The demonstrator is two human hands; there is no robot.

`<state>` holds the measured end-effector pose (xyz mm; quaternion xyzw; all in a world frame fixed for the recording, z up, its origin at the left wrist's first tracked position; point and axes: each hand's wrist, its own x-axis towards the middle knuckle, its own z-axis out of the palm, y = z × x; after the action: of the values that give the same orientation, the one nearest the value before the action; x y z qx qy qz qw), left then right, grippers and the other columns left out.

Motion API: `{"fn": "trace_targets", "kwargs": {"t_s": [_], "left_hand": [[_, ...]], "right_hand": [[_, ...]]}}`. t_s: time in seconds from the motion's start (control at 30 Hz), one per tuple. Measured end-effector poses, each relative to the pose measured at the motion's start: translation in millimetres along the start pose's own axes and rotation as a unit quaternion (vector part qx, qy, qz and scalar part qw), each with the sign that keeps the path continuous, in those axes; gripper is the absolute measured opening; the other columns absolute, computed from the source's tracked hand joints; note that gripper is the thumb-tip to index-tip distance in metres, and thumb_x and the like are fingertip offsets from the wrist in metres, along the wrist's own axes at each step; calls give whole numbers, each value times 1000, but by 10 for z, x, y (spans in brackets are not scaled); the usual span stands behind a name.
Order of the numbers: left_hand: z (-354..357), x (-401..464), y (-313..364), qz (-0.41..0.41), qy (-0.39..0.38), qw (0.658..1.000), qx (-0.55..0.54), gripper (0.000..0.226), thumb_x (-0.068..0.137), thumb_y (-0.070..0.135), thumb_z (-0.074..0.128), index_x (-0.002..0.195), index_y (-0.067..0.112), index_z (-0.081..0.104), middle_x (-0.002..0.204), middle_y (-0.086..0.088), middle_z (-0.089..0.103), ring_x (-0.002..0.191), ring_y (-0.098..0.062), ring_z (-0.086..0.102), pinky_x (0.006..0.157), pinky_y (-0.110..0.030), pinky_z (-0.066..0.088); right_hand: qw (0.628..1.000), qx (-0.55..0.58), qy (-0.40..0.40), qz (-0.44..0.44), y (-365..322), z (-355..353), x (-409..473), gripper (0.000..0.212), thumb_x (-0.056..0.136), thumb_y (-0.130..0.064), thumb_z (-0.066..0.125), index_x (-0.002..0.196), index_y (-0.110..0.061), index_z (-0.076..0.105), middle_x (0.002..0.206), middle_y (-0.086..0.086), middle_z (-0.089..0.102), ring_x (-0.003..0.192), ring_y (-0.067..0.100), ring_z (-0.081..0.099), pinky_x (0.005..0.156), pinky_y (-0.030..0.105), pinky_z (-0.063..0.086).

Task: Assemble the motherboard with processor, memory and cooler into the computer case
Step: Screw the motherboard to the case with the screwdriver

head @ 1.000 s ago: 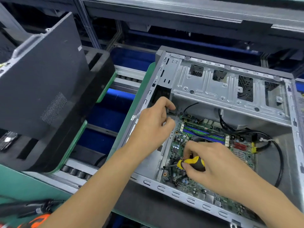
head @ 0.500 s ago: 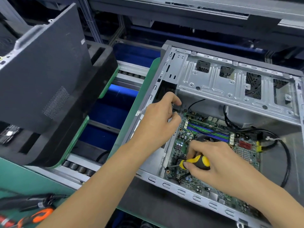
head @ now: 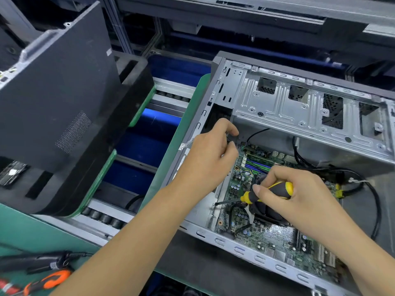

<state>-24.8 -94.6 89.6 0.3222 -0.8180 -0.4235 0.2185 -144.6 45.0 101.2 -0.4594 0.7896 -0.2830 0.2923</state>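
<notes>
At seven o'clock, nearest the camera, an orange-handled tool (head: 50, 280) and a black tool (head: 40, 261) lie on the green mat (head: 25, 233). Both forearms reach in from the bottom edge toward the computer case (head: 310, 107), which lies open on its side from four o'clock up to one o'clock.

The right hand (head: 299, 197), at four o'clock, is curled round the black-and-yellow handle of a screwdriver (head: 267, 192). The shaft points toward nine o'clock and its tip sits at the left edge of the motherboard (head: 277, 236), near the case wall. The motherboard lies flat on the floor of the case, with green and blue memory slots (head: 258, 165) at its far end. The dark round cooler (head: 265, 211) sits on the board just under the right hand, mostly hidden by it.

The left hand (head: 209, 159), near the centre, has its fingers curled in at the far left corner of the board. A scrap of clear wrap (head: 186, 144) sticks out behind it, but whether the fingers pinch something is hidden by the hand itself.

Black cables (head: 372, 189) loop across the case floor at three o'clock. Beyond them, at one o'clock, the silver drive cage (head: 299, 99) spans the case.

At ten o'clock a second black computer case (head: 55, 86) stands tilted on a black tray (head: 132, 97), and between the two cases a roller conveyor (head: 171, 90) with blue panels runs away toward twelve o'clock.
</notes>
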Motion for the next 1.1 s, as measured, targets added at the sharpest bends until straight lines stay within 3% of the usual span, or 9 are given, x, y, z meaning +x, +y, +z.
{"fn": "trace_targets", "kwargs": {"t_s": [0.2,0.27,0.37,0.43,0.53,0.67,0.8,1.1], "left_hand": [[3,4,5,-6,2,1000,-13,14,95,8,47,106,11,55,52,8,33,51,-8,37,54,-26,38],[1,1,6,-8,-1,1000,-17,14,96,9,46,107,12,55,52,8,34,50,-8,37,53,-27,38],[-2,-2,8,-10,-3,1000,-19,14,97,10,45,107,12,55,52,9,34,50,-7,37,52,-26,37],[-3,-3,11,-10,-3,1000,-16,14,97,10,45,107,12,55,52,9,34,50,-6,38,52,-25,37],[-4,-3,14,-11,-4,1000,-12,14,96,10,46,107,12,54,53,9,34,50,-7,38,53,-23,36],[-9,-5,20,-12,-10,1000,-10,14,96,9,47,109,11,54,54,8,35,51,-7,37,55,-22,37],[-11,-7,23,-13,-12,1000,-14,14,96,8,47,109,11,53,54,7,35,51,-8,36,55,-23,37],[-1,-3,21,-11,-9,1000,-12,14,95,9,48,108,11,53,54,8,35,52,-8,36,58,-30,40]], "right_hand": [[999,22,2,27,13,-12,9,26,78,-40,65,60,-23,58,42,-10,53,39,9,32,42,16,27],[999,37,4,36,19,-21,13,26,79,-40,66,59,-24,58,46,-5,57,39,9,32,45,23,31],[998,48,7,40,21,-31,21,26,79,-38,67,59,-25,58,47,-5,59,37,9,32,45,23,31],[1000,16,-2,15,6,-21,10,24,77,-40,66,60,-25,57,46,-11,59,37,8,37,42,14,30],[998,-27,-41,-31,-15,43,-25,20,74,-41,66,63,-28,54,52,-14,62,44,1,46,49,11,38],[985,-111,-89,-97,12,148,-35,20,76,-44,61,68,-30,50,56,-11,57,66,5,53,56,16,41],[982,-113,-96,-121,52,186,-28,20,75,-50,52,70,-31,49,59,-11,55,74,5,53,60,19,43],[980,-119,-95,-129,63,210,-21,22,77,-49,57,67,-33,45,56,-14,51,71,3,53,58,19,42]]}}
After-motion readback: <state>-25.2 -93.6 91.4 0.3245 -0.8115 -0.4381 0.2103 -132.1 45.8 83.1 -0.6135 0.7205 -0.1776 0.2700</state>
